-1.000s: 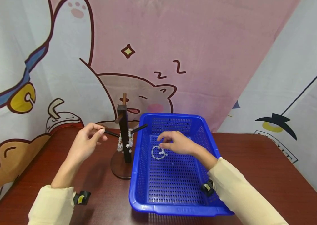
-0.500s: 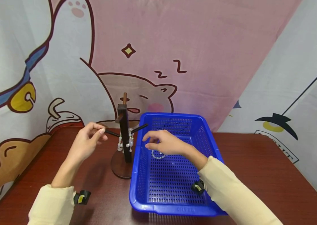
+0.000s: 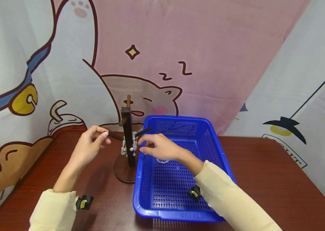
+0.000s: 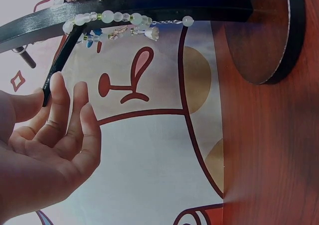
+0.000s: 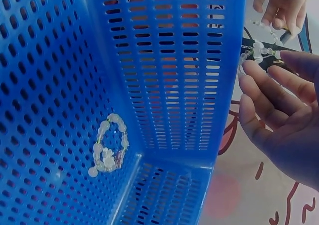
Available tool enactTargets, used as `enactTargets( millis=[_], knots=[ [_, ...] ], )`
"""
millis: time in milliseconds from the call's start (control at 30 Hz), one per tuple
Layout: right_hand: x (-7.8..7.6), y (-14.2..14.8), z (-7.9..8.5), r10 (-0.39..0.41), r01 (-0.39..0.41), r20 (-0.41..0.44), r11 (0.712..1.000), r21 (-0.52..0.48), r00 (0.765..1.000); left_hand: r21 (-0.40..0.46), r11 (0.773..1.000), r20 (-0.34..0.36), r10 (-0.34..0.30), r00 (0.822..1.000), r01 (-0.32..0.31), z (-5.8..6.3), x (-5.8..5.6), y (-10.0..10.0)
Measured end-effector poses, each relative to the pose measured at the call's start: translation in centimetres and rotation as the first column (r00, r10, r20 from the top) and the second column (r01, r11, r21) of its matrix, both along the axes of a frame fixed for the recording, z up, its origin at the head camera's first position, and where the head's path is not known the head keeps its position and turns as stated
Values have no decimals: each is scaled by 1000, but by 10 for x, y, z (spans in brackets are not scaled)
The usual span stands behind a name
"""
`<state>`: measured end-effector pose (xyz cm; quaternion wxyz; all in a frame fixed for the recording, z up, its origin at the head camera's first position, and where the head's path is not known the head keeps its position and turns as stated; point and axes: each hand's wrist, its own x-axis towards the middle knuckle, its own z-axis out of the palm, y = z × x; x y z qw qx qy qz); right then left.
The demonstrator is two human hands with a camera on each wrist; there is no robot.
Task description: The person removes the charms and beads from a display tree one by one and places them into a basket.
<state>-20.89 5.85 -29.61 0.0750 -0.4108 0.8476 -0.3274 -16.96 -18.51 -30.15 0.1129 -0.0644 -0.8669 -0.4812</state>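
Note:
In the head view my left hand (image 3: 87, 147) pinches the tip of the left black peg (image 3: 114, 136) on a dark wooden bracelet stand (image 3: 127, 128). Beaded bracelets hang from its lower pegs; in the left wrist view one pale bead bracelet (image 4: 107, 17) with a flower charm loops round the held peg. My right hand (image 3: 161, 146), fingers bent and apart from the thumb, is above the basket's left rim, fingertips close to the clear bracelet (image 3: 134, 146) on the right peg. Another clear bracelet (image 5: 98, 150) lies on the floor of the blue plastic basket (image 5: 169, 157).
The basket stands right beside the stand's round base (image 3: 122, 173), on a reddish-brown table (image 3: 266, 179). An upper peg (image 3: 123, 121) sticks out of the stand toward me. Behind the table hangs a cartoon-printed cloth (image 3: 223, 64).
My right hand has moved left from above the bracelet in the basket to the stand's right peg. The left hand has stayed on its peg.

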Motion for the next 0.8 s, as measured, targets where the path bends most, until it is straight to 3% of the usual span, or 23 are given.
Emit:
enactTargets(
  millis=[800],
  knots=[
    [2, -24, -11, -117, 113, -65, 991, -74, 991, -5, 1000, 3, 0, 1000, 0, 0, 0, 1]
  ],
)
